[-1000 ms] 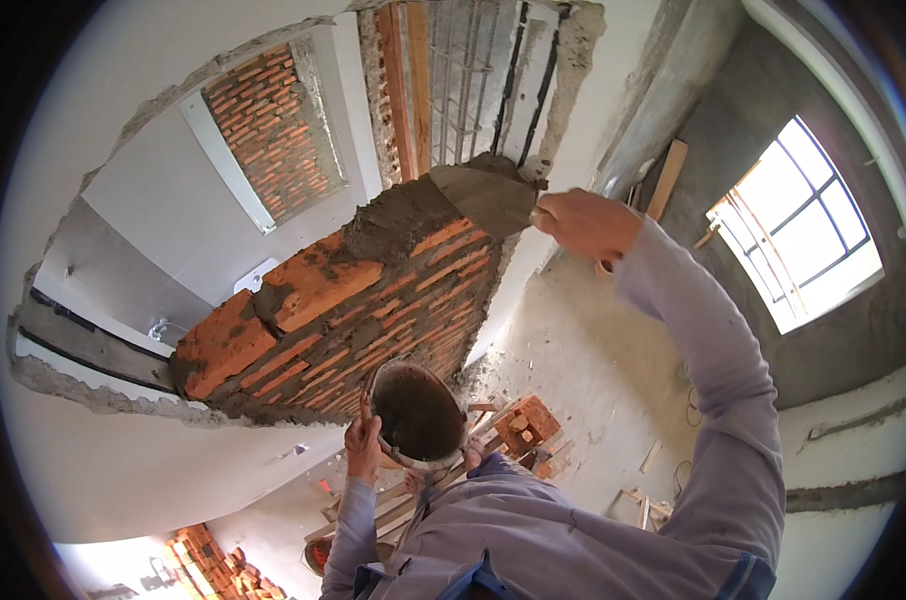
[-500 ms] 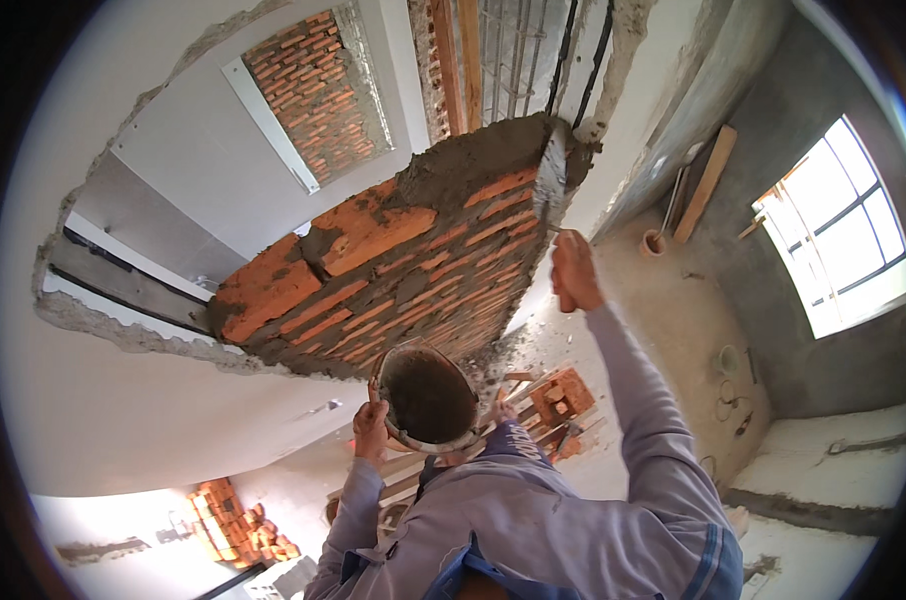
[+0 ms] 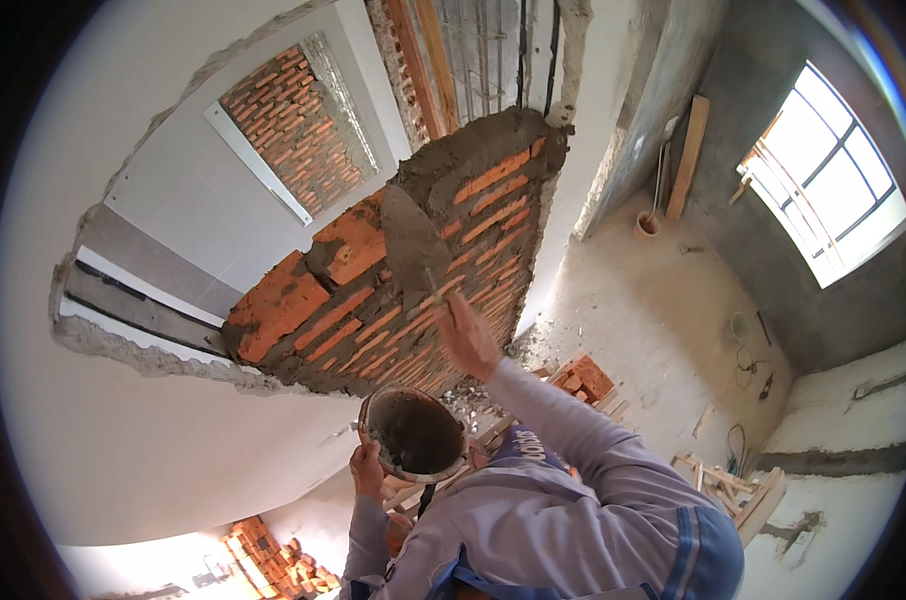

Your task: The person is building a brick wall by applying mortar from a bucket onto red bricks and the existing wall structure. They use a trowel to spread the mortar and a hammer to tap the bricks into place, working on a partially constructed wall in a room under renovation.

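Note:
My right hand (image 3: pixel 468 338) is closed round the handle of a trowel (image 3: pixel 411 238). The trowel's grey blade lies over the face of the brick wall (image 3: pixel 373 330), close to its top course. Wet mortar (image 3: pixel 493 147) is heaped along the right part of the wall's top, and bare orange bricks show on the left. Low in front of the wall, my left hand (image 3: pixel 367 470) grips the rim of a round bucket (image 3: pixel 413 432). Its inside is dark and coated with mortar; how much it holds is hard to tell.
White wall edges with broken plaster (image 3: pixel 153 350) flank the brickwork. Loose bricks (image 3: pixel 585 378) lie below on the floor, and a brick stack (image 3: pixel 273 560) stands at lower left. At right are a plank (image 3: pixel 688 160), a small pot (image 3: pixel 647 224), a window (image 3: pixel 823 175) and wooden pieces (image 3: pixel 728 490).
My right hand has swung the trowel leftward from the wall's right end to its middle. The bucket stays in my left hand. The whole view has shifted and turned slightly.

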Tool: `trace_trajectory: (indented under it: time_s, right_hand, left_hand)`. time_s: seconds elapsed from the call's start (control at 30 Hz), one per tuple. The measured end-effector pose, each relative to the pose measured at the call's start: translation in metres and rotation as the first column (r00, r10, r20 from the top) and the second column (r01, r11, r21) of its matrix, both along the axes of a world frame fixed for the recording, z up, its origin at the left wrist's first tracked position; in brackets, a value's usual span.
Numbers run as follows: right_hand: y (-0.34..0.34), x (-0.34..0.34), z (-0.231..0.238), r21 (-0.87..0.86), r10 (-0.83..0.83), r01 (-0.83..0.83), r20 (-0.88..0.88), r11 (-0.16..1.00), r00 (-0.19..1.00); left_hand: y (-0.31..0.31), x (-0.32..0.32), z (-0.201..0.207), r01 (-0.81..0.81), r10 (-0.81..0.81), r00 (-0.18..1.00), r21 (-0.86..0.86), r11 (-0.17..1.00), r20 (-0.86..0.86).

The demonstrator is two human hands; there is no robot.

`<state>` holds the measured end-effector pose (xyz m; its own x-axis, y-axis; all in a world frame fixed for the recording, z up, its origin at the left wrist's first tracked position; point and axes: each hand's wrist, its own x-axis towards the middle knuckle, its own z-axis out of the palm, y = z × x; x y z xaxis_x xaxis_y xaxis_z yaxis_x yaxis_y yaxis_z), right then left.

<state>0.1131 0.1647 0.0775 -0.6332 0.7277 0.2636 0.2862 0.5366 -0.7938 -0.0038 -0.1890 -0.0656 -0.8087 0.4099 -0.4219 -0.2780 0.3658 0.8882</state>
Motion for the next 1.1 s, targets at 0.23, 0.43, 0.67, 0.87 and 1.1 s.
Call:
trace_trajectory:
  time_s: [0.23,0.43,0.67,0.87,1.1]
  right_hand:
    - [0.207,0.043,0.187,0.869,-0.346,-0.049,0.248,0.493,0.905]
    - [0.279,-0.004,0.277,0.713,-0.613,-0.537,0.685,0.451,0.395]
    - [0.223,-0.064,0.283,0.499,-0.388,-0.657,0.864,0.566,0.322]
    - [0.164,-0.065,0.303,0.586,-0.198,-0.662,0.799,0.467,0.568]
    - [0.180,0.001,0.319,0.516,-0.133,-0.404,0.724,0.755,0.677]
  left_hand:
    - [0.048,0.037,0.055,-0.080,0.079,0.989,0.001,0.997,0.122]
    - [0.060,0.052,-0.009,-0.141,0.138,0.990,0.082,0.987,0.033]
    - [0.062,0.059,-0.038,-0.166,0.159,0.985,0.139,0.976,0.066]
    - [0.065,0.052,-0.002,-0.127,0.102,0.981,0.148,0.981,0.164]
    - [0.063,0.027,0.020,0.051,-0.052,0.998,0.049,0.997,0.036]
